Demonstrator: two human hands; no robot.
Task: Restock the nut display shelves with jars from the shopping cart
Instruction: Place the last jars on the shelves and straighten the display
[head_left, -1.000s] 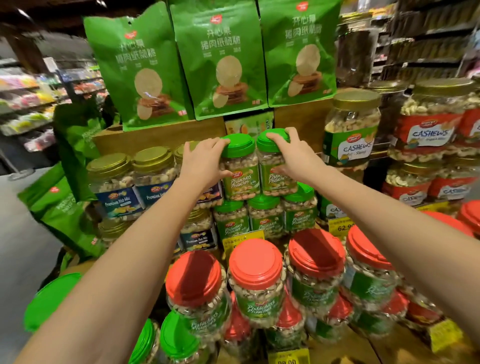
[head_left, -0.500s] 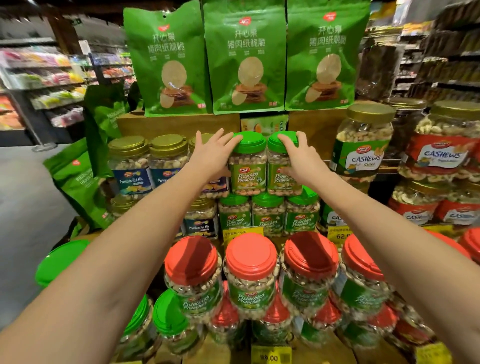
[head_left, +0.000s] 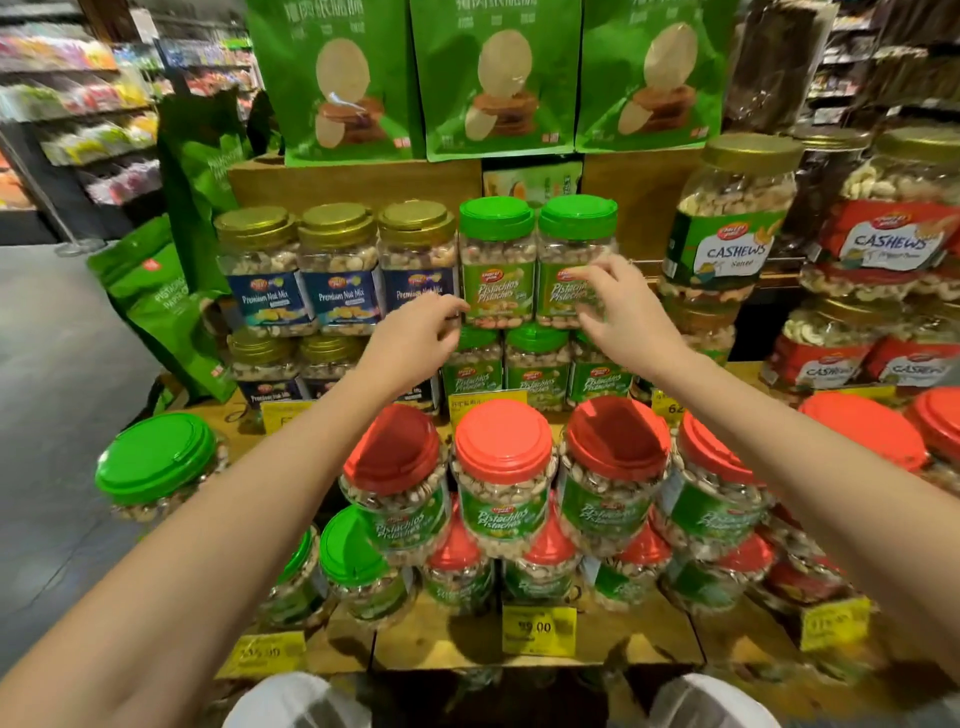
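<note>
Supermarket aisles with blurred coloured goods fill the upper left of the frame, and a wooden display shelf (head_left: 436, 644) full of nut jars takes the middle. From the head camera I see two jars with green lids standing upright side by side in the upper middle, on top of a lower row of similar jars: the left pistachio jar (head_left: 497, 270) and the right pistachio jar (head_left: 574, 228). Left of them stand three nut mix jars (head_left: 337, 270) with gold lids, and to the right is a big cashew jar (head_left: 732, 234).

The left hand (head_left: 415, 332) is just beside the lower left corner of the left pistachio jar, fingers loosely bent, holding nothing. The right hand (head_left: 623, 306) is in front of the label of the right pistachio jar, fingers relaxed and not closed around it. I cannot tell if the fingertips touch.

Red-lid jars (head_left: 501, 483) fill the lower middle, above a yellow price tag (head_left: 537, 629). Green bags (head_left: 493, 78) are along the top.
</note>
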